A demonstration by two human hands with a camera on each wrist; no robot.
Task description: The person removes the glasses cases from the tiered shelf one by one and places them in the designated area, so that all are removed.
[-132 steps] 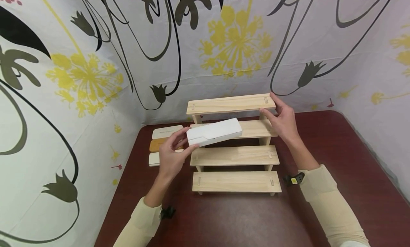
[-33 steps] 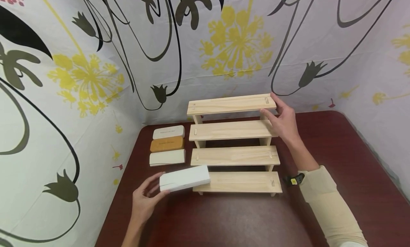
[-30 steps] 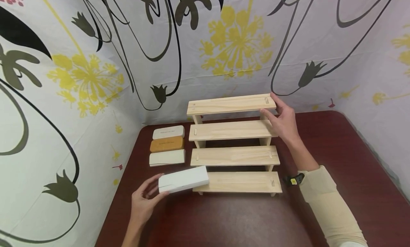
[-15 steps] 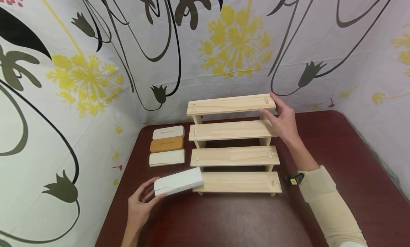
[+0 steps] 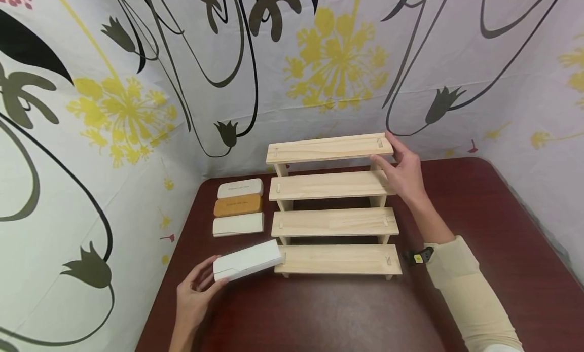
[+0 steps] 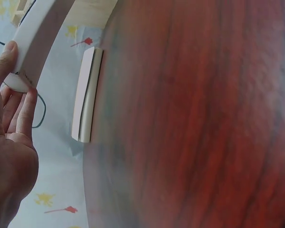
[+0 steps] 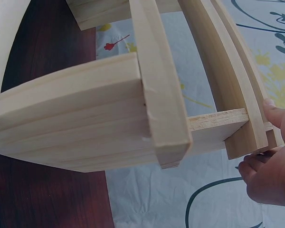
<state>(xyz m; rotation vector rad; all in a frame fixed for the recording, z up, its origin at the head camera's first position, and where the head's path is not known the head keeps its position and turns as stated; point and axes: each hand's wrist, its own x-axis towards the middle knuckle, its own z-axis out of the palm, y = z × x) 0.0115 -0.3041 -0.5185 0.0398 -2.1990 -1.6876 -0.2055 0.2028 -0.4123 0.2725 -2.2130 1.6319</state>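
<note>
- The dark red table (image 5: pixel 347 316) carries everything you handle.
- The pale four-step wooden rack (image 5: pixel 335 222) stands at its middle; your right hand (image 5: pixel 403 172) grips the rack's right end between the two upper steps, fingers curled round it.
- The long white rectangular case (image 5: pixel 246 259) hangs tilted just off the lowest step's left end, near three smaller cases (image 5: pixel 238 207).
- Your left hand (image 5: pixel 193 298) pinches its near end, thumb on top.
</note>
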